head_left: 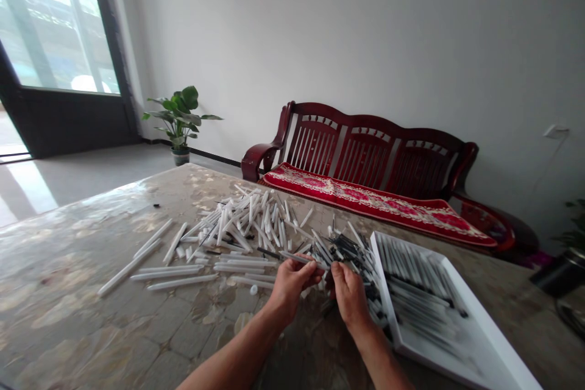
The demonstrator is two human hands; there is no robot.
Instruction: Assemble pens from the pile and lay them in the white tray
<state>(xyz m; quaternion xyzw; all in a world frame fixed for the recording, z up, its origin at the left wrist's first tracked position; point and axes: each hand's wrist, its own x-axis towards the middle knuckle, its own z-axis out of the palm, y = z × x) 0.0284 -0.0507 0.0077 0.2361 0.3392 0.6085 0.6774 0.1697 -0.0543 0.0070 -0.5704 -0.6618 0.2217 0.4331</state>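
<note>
Between the thumb and fingers of my left hand is a slim whitish pen barrel, lying roughly level. Its right end points to my right hand, whose thumb and fingers are closed together; what they grip is hidden. Left of and behind my hands spreads a heap of white pen barrels, with a few dark slender pieces among them. Just beyond my right hand lies a pile of black and grey pen parts. On the right, a white open box contains rows of pens with clear barrels and dark ends.
The patterned tabletop bears several loose barrels on the left and a small black piece. Behind it stands a dark red wooden bench with a red runner. A potted plant is at the back left; a black object is far right.
</note>
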